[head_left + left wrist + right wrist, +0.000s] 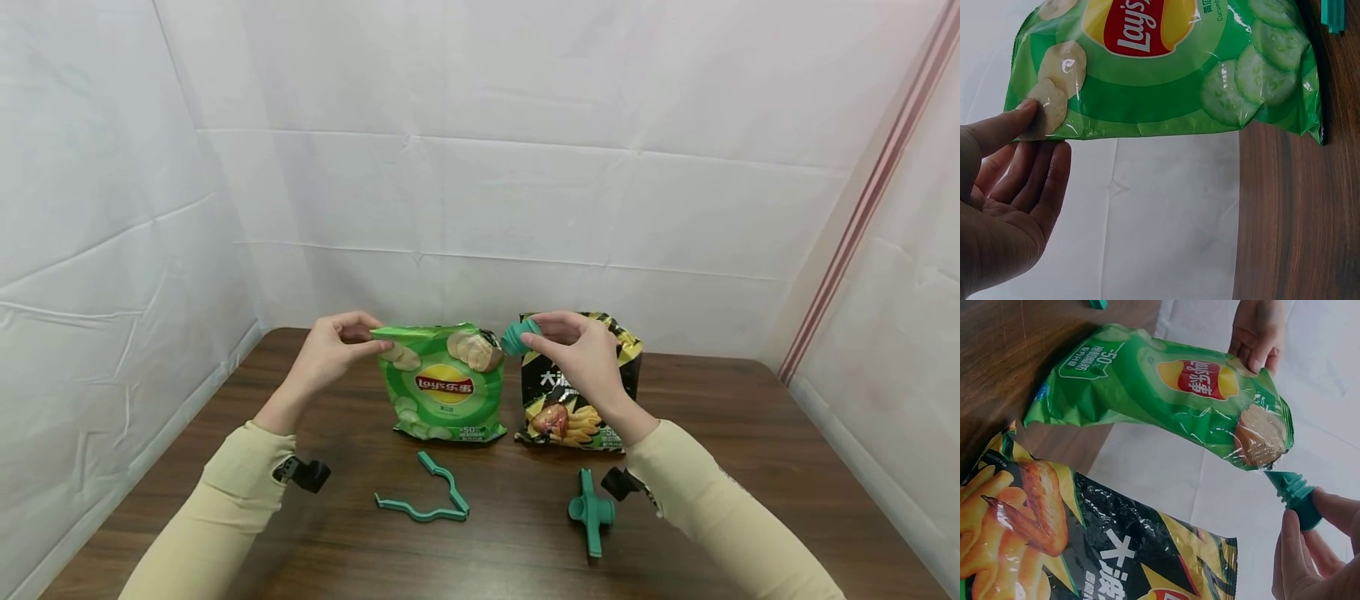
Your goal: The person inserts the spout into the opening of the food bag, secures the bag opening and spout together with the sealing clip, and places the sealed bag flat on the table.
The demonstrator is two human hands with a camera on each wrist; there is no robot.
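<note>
A green bag of Lay's potato chips (444,417) stands upright on the table. My left hand (327,350) pinches its upper left corner, thumb (1004,128) on the front and fingers behind. Between the thumb and fingers of my right hand (587,358) is a small teal threaded plastic piece (1297,499) with a pointed, cone-like end. That point is right by the bag's upper right corner, where the film looks dark and cut. Behind the right hand stands a black and yellow chip bag (577,433), partly covered by it in the head view.
In front of the green bag, an unfolded teal bag clip (425,513) lies on the brown wooden table (315,550). A second teal clip (592,521), folded and with a round spout in its middle, lies to the right. White sheeting (465,192) hangs behind and at both sides.
</note>
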